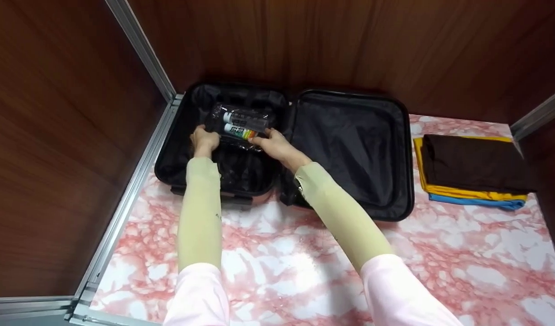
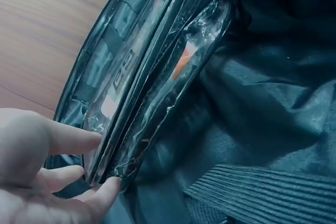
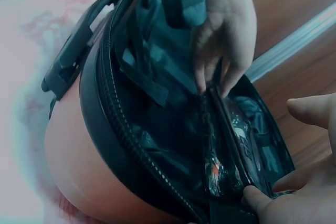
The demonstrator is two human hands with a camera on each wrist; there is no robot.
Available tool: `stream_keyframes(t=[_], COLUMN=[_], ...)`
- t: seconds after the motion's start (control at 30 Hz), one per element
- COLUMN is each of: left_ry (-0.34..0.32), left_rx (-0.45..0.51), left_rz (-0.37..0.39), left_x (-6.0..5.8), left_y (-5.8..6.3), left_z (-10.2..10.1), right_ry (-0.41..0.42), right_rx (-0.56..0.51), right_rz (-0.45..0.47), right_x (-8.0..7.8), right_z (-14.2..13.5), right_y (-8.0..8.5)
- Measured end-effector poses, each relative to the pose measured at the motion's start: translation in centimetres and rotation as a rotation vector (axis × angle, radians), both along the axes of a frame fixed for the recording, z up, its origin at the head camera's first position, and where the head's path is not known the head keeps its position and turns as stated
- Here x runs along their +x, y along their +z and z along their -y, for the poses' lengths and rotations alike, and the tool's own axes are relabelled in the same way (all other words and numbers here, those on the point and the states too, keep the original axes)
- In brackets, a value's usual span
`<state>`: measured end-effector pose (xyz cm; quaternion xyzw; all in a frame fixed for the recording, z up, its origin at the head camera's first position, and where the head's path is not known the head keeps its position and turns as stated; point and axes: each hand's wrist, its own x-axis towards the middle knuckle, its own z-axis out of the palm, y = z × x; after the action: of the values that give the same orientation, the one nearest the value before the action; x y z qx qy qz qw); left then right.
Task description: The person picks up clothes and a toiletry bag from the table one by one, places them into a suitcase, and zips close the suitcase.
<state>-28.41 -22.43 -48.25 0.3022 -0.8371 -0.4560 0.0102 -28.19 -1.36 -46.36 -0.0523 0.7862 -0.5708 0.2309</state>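
A clear plastic zip pouch point(image 1: 218, 118) with dark edging is inside the left half of an open black suitcase point(image 1: 169, 158). Through its film show a bottle with a colourful label point(image 1: 241, 131) and a darker white-capped one point(image 1: 227, 117) behind it. My left hand point(image 1: 204, 139) pinches the pouch's left end; in the left wrist view thumb and fingers close around its lower corner point(image 2: 113, 174). At the opposite end my right hand point(image 1: 279, 147) holds the pouch, a fingertip on its edge in the right wrist view. The pouch stands tilted on edge there.
The suitcase's other half point(image 1: 350, 149), black-lined, lies open to the right. Folded clothes in dark brown point(image 1: 476, 163), yellow point(image 1: 420, 167) and blue point(image 1: 476, 201) are stacked further right. Wooden panels point(image 1: 268, 40) enclose the pink-and-white marbled surface point(image 1: 277, 253).
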Motion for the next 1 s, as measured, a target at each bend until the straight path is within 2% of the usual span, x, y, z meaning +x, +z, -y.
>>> stream_keyframes(t=[0.13,0.4,0.5,0.67,0.73,0.83,1.0], left_ry=[0.0,-0.009,-0.001,0.009,0.02,0.029,-0.009], left_rx=[0.041,0.009,0.007,-0.055,-0.076,-0.08,-0.096], left_rz=[-0.001,-0.008,0.001,0.025,0.032,0.01,-0.047], left_x=[-0.1,0.1,0.1,-0.2,-0.5,-0.9,-1.3], left_y=[-0.2,0.2,0.4,0.7,1.0,1.5,2.6], left_z=[-0.2,0.1,0.0,-0.6,-0.8,-1.2,-1.9], right_ry=[0.011,-0.084,-0.087,-0.077,-0.079,-0.104,-0.149], right_rx=[0.029,-0.132,-0.156,-0.225,-0.206,-0.12,-0.057], right_rz=[0.013,0.054,0.033,0.006,-0.02,-0.087,-0.149], right_x=[-0.1,-0.8,-0.8,-0.8,-0.8,-0.7,-0.7], right_z=[0.1,-0.2,-0.1,0.1,0.0,-0.4,-1.3], right_y=[-0.1,-0.4,-0.6,-0.7,-0.5,0.0,0.4])
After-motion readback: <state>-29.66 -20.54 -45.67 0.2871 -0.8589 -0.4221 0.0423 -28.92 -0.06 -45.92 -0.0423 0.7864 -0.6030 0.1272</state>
